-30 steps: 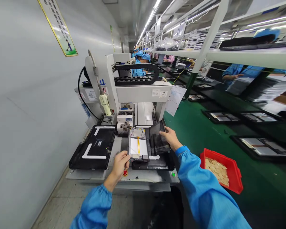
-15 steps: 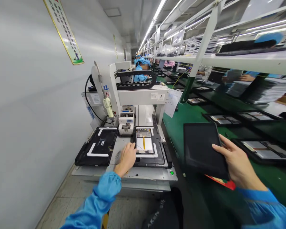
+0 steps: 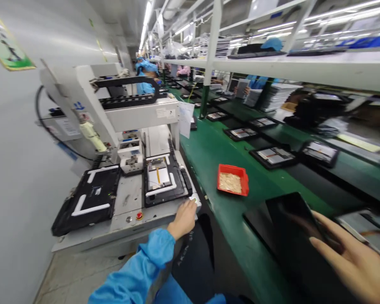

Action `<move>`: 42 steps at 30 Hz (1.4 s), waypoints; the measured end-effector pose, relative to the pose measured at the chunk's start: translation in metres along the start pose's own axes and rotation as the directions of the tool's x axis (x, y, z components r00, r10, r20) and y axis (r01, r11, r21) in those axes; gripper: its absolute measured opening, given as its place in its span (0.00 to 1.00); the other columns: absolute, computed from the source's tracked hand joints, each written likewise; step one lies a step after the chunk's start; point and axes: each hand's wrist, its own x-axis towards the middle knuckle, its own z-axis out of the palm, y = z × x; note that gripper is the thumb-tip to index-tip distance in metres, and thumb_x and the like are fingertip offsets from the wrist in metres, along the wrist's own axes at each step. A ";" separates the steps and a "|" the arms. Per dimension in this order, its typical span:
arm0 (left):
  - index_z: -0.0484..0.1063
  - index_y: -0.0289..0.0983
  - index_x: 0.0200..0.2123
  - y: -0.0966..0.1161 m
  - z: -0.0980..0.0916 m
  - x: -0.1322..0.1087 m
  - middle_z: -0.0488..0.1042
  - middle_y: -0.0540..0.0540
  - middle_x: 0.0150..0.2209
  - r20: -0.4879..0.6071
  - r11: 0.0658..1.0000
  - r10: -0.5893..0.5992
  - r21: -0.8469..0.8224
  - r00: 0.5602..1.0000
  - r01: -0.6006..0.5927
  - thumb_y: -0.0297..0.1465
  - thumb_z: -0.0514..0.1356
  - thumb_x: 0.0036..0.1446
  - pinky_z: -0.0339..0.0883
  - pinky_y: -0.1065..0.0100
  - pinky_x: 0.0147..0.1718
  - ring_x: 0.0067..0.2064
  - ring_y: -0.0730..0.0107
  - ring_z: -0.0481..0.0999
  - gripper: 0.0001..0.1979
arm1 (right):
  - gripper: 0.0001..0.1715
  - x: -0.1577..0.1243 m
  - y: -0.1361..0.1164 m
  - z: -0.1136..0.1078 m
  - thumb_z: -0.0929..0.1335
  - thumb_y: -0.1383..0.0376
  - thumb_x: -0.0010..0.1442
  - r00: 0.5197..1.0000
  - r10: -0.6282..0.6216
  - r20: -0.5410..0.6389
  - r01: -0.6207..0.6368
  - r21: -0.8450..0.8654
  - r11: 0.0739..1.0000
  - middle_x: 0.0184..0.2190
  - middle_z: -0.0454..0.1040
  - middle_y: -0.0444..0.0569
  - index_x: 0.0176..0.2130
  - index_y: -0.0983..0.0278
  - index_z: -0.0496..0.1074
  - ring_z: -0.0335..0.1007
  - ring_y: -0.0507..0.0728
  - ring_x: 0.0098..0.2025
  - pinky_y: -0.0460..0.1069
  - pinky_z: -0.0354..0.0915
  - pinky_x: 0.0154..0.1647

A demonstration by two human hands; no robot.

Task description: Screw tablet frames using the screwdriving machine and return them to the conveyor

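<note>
Grey wall (image 3: 12, 139), green conveyor (image 3: 215, 147), overhead shelf (image 3: 304, 69)

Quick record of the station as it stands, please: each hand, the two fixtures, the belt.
left hand: fingertips at the green button, holding nothing
right hand: holds a dark panel over the belt
right fixture: open device seated in it
left fixture: black, with white corner brackets
red bin: on the belt, small pale parts inside
red button: front edge, untouched
</note>
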 end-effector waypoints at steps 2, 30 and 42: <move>0.69 0.32 0.54 0.000 0.001 0.009 0.68 0.33 0.60 0.033 1.000 -0.004 0.029 0.999 0.003 0.16 0.52 0.53 0.60 0.51 0.58 0.60 0.50 0.66 0.25 | 0.35 -0.025 0.013 -0.014 0.68 0.56 0.50 0.997 0.027 0.068 -0.014 -0.187 0.982 0.44 0.79 0.59 0.59 0.48 0.70 0.77 0.71 0.34 0.68 0.68 0.32; 0.74 0.34 0.52 0.197 0.030 -0.007 0.80 0.35 0.41 0.479 -0.140 0.105 -0.861 0.872 0.489 0.34 0.74 0.40 0.75 0.57 0.31 0.37 0.51 0.79 0.33 | 0.26 0.007 0.217 -0.107 0.57 0.74 0.67 0.969 0.194 0.156 0.007 -0.796 0.606 0.59 0.67 0.63 0.62 0.66 0.64 0.70 0.62 0.51 0.55 0.64 0.51; 0.74 0.32 0.44 0.335 0.069 0.096 0.80 0.39 0.38 0.478 0.009 0.525 -0.831 0.704 0.557 0.29 0.67 0.47 0.75 0.62 0.32 0.34 0.63 0.78 0.18 | 0.21 0.046 0.197 -0.203 0.56 0.66 0.71 0.959 0.171 -0.224 -0.282 -0.788 0.547 0.52 0.75 0.58 0.56 0.64 0.69 0.74 0.60 0.48 0.51 0.67 0.45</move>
